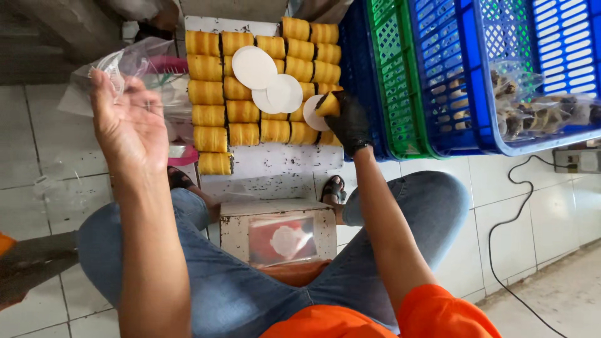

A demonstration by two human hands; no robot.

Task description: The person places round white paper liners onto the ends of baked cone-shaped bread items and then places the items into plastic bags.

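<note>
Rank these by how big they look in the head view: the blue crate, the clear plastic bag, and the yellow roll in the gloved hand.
1. Blue crate, largest by far.
2. Clear plastic bag in the left hand; it sits nearer the camera, so it may look oversized.
3. Yellow roll in the right hand, smallest.

Golden-yellow rolls [213, 116], white paper discs [253, 67], a black glove [349, 122] — blue and green lattice crates [460, 81] — orange shirt [382, 316].
</note>
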